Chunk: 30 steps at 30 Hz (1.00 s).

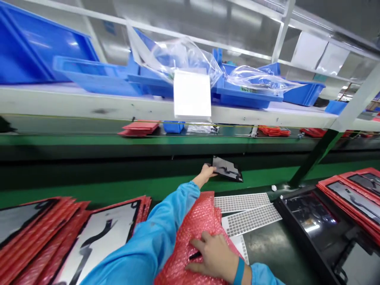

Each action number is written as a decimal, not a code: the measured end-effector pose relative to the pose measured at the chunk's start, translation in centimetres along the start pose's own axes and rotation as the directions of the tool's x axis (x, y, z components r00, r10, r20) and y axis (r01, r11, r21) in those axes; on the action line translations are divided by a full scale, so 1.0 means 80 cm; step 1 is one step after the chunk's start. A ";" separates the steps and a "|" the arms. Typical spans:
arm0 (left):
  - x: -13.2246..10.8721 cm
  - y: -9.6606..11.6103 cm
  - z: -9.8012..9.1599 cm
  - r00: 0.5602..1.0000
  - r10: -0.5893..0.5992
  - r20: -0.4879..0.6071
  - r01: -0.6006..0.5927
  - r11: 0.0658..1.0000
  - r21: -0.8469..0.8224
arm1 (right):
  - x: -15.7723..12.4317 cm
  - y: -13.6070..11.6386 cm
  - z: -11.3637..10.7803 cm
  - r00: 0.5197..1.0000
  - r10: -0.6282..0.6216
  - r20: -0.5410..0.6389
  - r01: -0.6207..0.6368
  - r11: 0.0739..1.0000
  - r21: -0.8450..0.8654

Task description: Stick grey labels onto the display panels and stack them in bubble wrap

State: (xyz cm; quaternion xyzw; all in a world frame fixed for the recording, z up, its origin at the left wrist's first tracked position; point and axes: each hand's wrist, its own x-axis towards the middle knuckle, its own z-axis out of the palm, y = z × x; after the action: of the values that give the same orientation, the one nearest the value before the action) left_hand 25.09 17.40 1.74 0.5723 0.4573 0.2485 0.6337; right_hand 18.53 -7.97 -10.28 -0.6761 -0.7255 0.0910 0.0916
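Fingers (212, 169) of the left hand (206, 173) pinching a dark-edged panel (227, 168) beyond the red bubble wrap (194, 221).

Right hand (219, 255) resting on the wrap, fingers curled around a black stick (195, 256); gridded sheets (252, 221) beside it on the worktop (270, 249).

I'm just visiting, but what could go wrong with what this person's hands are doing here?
The left hand holds the flat dark-edged panel near one end, out at arm's length, so it could slip or tip.

A dark, thin object sticks out at the right hand, right over the red bubble wrap; it might snag or mark the wrap.
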 end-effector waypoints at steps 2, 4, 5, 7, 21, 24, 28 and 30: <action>-0.009 0.016 -0.021 0.997 0.050 -0.058 -0.055 0.995 -0.078 | -0.002 -0.004 -0.014 1.000 0.001 -0.004 -0.001 1.000 0.006; -0.021 0.031 -0.056 0.989 0.095 -0.112 -0.108 0.988 -0.115 | -0.011 -0.008 -0.034 0.999 -0.006 -0.048 0.009 0.997 0.072; -0.029 0.037 -0.077 0.984 0.118 -0.136 -0.136 0.982 -0.132 | -0.018 -0.009 -0.046 0.994 0.002 -0.109 0.013 0.990 0.137; -0.051 0.044 -0.126 0.969 0.165 -0.183 -0.195 0.967 -0.161 | -0.039 -0.005 -0.074 0.963 0.031 -0.268 0.063 0.940 0.334; -0.208 -0.118 -0.223 0.999 0.042 0.000 -0.042 0.987 0.156 | -0.111 0.106 -0.176 0.772 0.610 -0.179 -0.095 0.388 0.917; -0.206 -0.138 -0.222 0.998 0.054 -0.022 -0.046 0.962 0.269 | -0.090 0.122 -0.160 0.779 0.615 -0.124 -0.116 0.335 0.935; -0.218 -0.138 -0.229 0.975 0.206 -0.085 -0.103 0.752 0.651 | -0.074 0.134 -0.143 0.825 0.563 -0.044 -0.144 0.286 0.947; -0.235 -0.129 -0.225 0.915 0.398 -0.067 -0.155 0.500 0.852 | -0.070 0.137 -0.134 0.854 0.520 0.016 -0.174 0.256 0.951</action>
State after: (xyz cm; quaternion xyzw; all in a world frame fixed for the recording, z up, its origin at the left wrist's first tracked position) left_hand -1.26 8.31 -1.20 0.8319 0.4982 0.1722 0.1734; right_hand 32.19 -12.74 -2.80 -0.6494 -0.3479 0.4001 0.5452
